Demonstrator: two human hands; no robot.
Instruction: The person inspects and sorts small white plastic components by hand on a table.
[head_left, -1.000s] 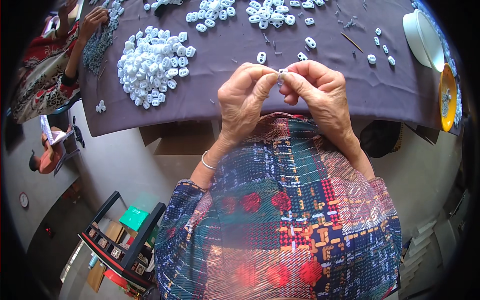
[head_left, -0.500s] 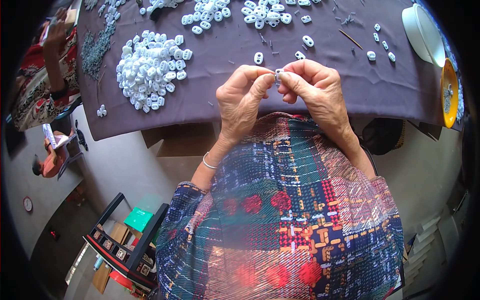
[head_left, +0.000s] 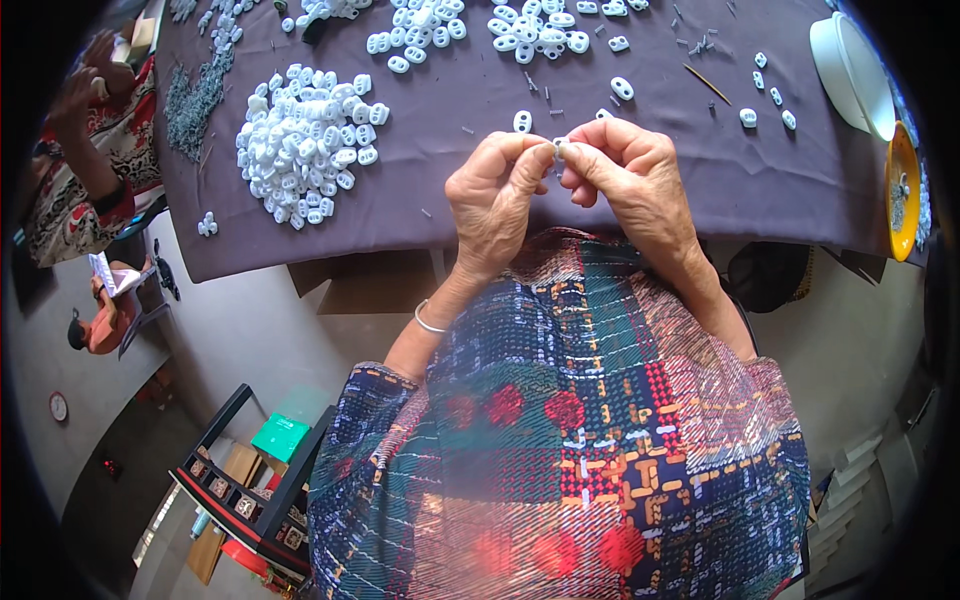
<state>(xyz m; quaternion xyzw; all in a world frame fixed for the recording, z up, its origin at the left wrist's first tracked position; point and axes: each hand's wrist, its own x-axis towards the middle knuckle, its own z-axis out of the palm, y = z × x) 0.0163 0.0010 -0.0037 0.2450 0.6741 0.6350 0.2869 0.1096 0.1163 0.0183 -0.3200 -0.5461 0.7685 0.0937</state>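
Observation:
Over the near edge of the dark cloth, my hands meet at the fingertips. A small white plastic cord lock is pinched between the thumb and fingers of my right hand, mostly hidden by them. My left hand presses its thumb and index finger together right against that piece; whatever lies between them is too small to make out. Just beyond my fingers lie a loose two-hole cord lock and another, half covered by my right hand. Small metal springs are scattered farther off.
A large heap of white cord locks lies left, beside a pile of grey springs. More cord locks are grouped at the back. A thin pointed stick, a white tub and a yellow dish are at right. Another person's arm is at far left.
My left hand has shifted slightly right, closer to my right hand, and the cord lock shows less between the fingertips. The whole view has moved a little.

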